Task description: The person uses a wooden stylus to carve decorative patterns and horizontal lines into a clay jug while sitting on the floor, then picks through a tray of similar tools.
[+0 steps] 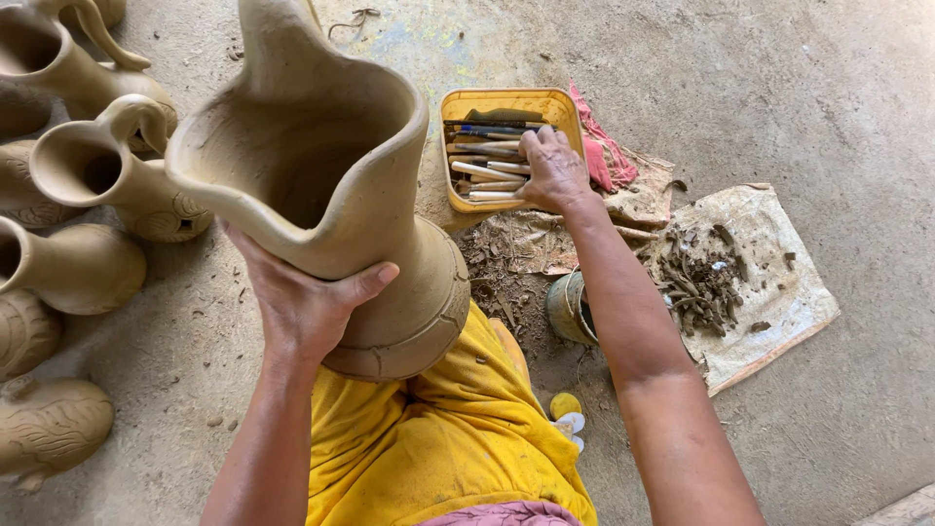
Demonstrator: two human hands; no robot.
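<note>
A: How is the unfired clay pitcher supported?

B: It is rested on the lap, over the yellow garment, and is steadied by the left hand. The fingers are wrapped behind the neck and the thumb is laid across the near side, so the hand is clamped on the narrowest part, just below the flared mouth. The wet wall is judged to be gripped there because the neck gives the firmest hold.

A: What is found beyond those fingers?

B: A row of smaller clay jugs is stood on the floor, well apart, apparently set aside to dry.

A: And the right hand?

B: It is extended to the yellow plastic tray. The fingers are held together and curled down onto the modelling tools directly beneath the fingertips; whether one is pinched cannot be told.

A: What lies by that wrist?

B: A sheet of sacking with clay scraps is spread beside the forearm, and a small tin pot is kept under it, within reach.
</note>
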